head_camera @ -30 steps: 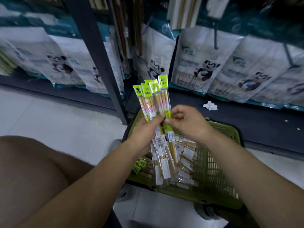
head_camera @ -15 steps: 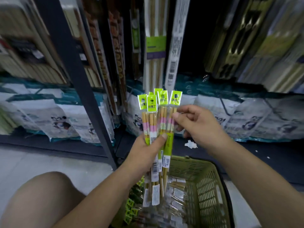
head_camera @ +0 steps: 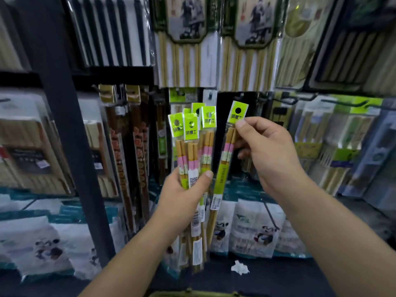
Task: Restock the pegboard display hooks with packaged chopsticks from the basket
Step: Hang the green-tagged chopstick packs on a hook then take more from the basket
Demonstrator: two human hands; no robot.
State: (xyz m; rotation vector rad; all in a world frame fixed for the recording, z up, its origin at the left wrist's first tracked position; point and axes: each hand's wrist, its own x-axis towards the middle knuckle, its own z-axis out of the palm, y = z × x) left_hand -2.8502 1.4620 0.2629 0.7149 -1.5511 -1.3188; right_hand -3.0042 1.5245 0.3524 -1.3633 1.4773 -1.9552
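Observation:
My left hand grips a bunch of several chopstick packs with bright green header cards, held upright in front of the display. My right hand pinches one separate pack just below its green header, tilted slightly right and apart from the bunch. Behind the packs, a dark gap in the pegboard shows hooks with matching green-headed packs hanging. Only the basket's green rim shows at the bottom edge.
A dark upright post stands at left. Hooks around the gap carry other chopstick packs, brown ones at left and boxed sets at right. White panda-print bags line the low shelf, with a crumpled white scrap.
Both hands rose from the basket toward the hooks as the view tilted up. My right hand has drawn one pack away from the bunch to the right.

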